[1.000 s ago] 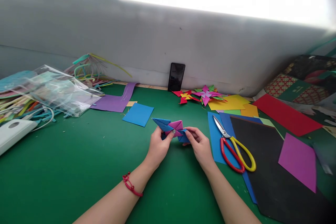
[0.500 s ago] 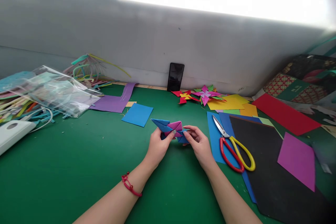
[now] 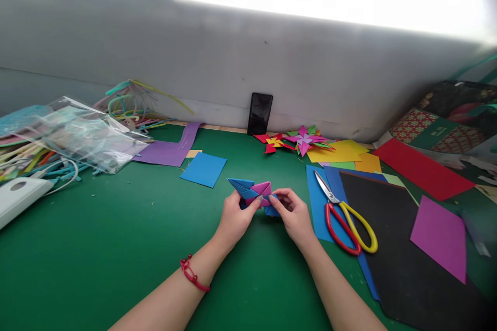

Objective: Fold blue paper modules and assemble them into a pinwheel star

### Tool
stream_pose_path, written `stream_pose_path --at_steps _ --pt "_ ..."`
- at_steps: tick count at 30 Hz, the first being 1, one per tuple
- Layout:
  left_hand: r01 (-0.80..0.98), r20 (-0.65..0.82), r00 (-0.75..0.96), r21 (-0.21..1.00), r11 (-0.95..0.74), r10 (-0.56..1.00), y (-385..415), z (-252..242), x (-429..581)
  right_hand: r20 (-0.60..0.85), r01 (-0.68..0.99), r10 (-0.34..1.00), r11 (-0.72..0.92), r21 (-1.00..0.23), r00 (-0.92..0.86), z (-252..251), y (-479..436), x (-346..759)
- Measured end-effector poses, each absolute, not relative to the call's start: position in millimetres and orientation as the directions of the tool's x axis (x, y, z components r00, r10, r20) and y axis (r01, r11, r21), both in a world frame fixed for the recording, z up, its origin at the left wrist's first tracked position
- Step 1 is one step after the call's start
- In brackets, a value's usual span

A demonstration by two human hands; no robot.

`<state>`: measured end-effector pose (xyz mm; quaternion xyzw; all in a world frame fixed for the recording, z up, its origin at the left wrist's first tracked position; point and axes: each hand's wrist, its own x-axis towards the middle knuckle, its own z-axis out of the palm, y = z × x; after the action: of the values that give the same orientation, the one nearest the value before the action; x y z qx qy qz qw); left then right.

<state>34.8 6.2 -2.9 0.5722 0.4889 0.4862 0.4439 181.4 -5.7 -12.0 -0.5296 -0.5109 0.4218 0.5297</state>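
Between both hands, above the green tabletop (image 3: 128, 248), is a folded paper piece (image 3: 262, 190) in blue and magenta, its blue point sticking out to the left. My left hand (image 3: 235, 217) pinches it near the middle, thumb on top. On its right blue end, my right hand (image 3: 294, 213) grips with thumb and fingers. Parts of the folds are hidden behind the fingers. A blue paper square (image 3: 204, 169) lies flat beyond my left hand. Scissors (image 3: 341, 212) with one red and one yellow handle rest to the right, on blue and black sheets (image 3: 392, 238).
Folded paper stars (image 3: 305, 139) lie at the back beside yellow paper (image 3: 337, 152). A phone (image 3: 260, 113) leans against the wall. Purple paper (image 3: 166, 152), a clear plastic bag (image 3: 104, 134) and a white device (image 3: 23, 199) are at left; red (image 3: 423, 168) and magenta sheets (image 3: 440, 238) at right.
Both hands and the folded paper piece have shifted slightly right and toward me. My right fingers have closed in a little on its blue end. Everything else stays put.
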Motion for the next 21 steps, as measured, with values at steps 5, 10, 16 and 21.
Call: stream_pose_path --at_steps 5,10,16,21 --pt "0.122 0.116 0.075 0.985 -0.124 0.990 7.1 -6.4 34.8 0.125 0.110 0.986 0.113 -0.988 0.106 -12.4 -6.4 181.6" --pt "0.147 0.125 0.080 0.980 -0.135 0.989 7.7 -5.9 34.3 0.151 0.125 0.984 0.138 -0.982 0.095 -11.3 -7.1 180.0" --pt "0.089 0.092 0.047 0.991 -0.096 0.995 8.1 -0.6 35.1 0.098 0.083 0.991 0.091 -0.992 0.090 -8.3 -7.5 179.2" --pt "0.088 0.108 0.025 0.990 -0.110 0.994 8.5 1.1 35.2 0.039 0.013 0.999 0.039 -0.999 0.015 -3.0 -8.9 181.0"
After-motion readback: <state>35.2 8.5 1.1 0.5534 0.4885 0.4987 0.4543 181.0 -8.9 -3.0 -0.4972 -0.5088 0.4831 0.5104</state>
